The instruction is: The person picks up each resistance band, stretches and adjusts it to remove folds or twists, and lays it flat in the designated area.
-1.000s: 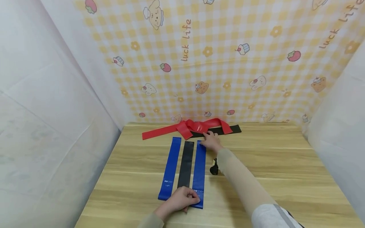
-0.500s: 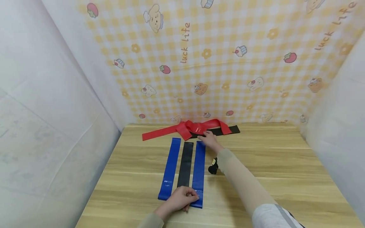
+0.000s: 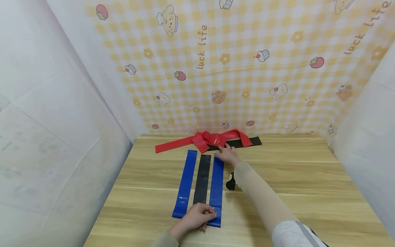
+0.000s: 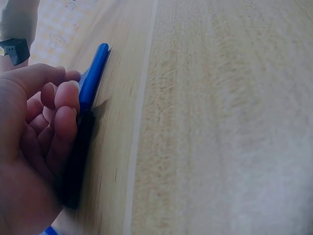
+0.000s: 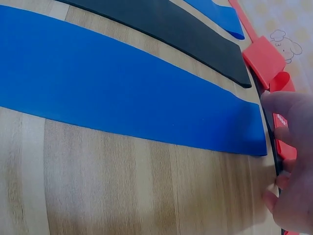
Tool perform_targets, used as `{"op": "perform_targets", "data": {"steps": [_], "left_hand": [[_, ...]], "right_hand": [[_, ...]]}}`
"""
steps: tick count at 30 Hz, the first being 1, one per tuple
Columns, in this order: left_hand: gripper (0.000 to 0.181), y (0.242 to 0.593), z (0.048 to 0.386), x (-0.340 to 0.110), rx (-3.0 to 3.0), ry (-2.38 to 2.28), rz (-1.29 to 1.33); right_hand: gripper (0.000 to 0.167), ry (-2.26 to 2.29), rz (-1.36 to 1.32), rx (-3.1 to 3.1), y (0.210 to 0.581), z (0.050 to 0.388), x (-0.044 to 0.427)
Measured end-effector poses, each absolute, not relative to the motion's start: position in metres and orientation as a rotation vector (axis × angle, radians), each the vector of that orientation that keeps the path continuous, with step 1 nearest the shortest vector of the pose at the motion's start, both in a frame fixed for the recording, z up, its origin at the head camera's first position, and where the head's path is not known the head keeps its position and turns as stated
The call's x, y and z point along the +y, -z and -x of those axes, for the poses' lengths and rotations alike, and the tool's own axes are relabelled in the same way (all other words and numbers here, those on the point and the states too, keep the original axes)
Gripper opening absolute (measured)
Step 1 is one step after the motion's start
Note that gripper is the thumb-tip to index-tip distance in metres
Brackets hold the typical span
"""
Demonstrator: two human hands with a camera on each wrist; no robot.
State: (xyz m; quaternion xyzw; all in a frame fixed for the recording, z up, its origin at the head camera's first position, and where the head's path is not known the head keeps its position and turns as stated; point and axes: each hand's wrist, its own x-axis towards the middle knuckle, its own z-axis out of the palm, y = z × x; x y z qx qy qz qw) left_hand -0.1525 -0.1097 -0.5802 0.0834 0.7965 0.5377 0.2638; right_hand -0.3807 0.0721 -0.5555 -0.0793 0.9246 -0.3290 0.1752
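Observation:
Three flat resistance bands lie side by side: a blue resistance band on the left, a black one in the middle and a second blue one on the right. My left hand is at the near end of the right blue band, fingers curled, fingertips and thumb appearing to pinch it; the left wrist view partly hides the contact. At that band's far end is my right hand, thumb reaching out by its edge. Its fingers spread loosely beside the red and black bands, with nothing seen held.
Along the back edge lie crumpled red resistance bands over another black band. A small black object with a yellowish patch sits by my right forearm. A patterned cloth hangs behind the wooden table.
My right hand shifts slightly at the far end of the right blue band, its fingers moving a little. My left hand stays at the near end. The bands lie nearly as before.

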Motion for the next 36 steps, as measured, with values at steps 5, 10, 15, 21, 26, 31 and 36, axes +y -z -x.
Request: {"op": "perform_targets", "data": {"steps": [5, 10, 15, 21, 26, 31, 36], "left_hand": [[0.013, 0.580, 0.152, -0.107, 2.154, -1.449, -0.230], [0.014, 0.579, 0.152, -0.105, 2.160, -1.450, -0.249], [0.014, 0.578, 0.152, -0.103, 2.159, -1.451, -0.253], [0.013, 0.576, 0.152, -0.101, 2.149, -1.460, -0.241], [0.014, 0.575, 0.153, -0.105, 2.090, -1.494, -0.260], [0.021, 0.568, 0.161, -0.110, 1.983, -1.532, -0.287], [0.029, 0.550, 0.179, -0.116, 1.985, -1.584, -0.252]], "right_hand": [[0.065, 0.908, 0.175, 2.634, 0.554, 0.380, 0.072], [0.065, 0.992, 0.126, 2.629, 0.553, 0.383, 0.074], [0.067, 1.307, -0.026, 2.480, 0.550, 0.389, 0.072], [0.065, 1.824, -0.124, 2.033, 0.539, 0.396, 0.068], [0.064, 2.075, -0.064, 1.688, 0.521, 0.394, 0.061], [0.066, 2.182, 0.002, 1.510, 0.495, 0.392, 0.051], [0.060, 2.256, 0.098, 1.415, 0.471, 0.387, 0.041]]}}
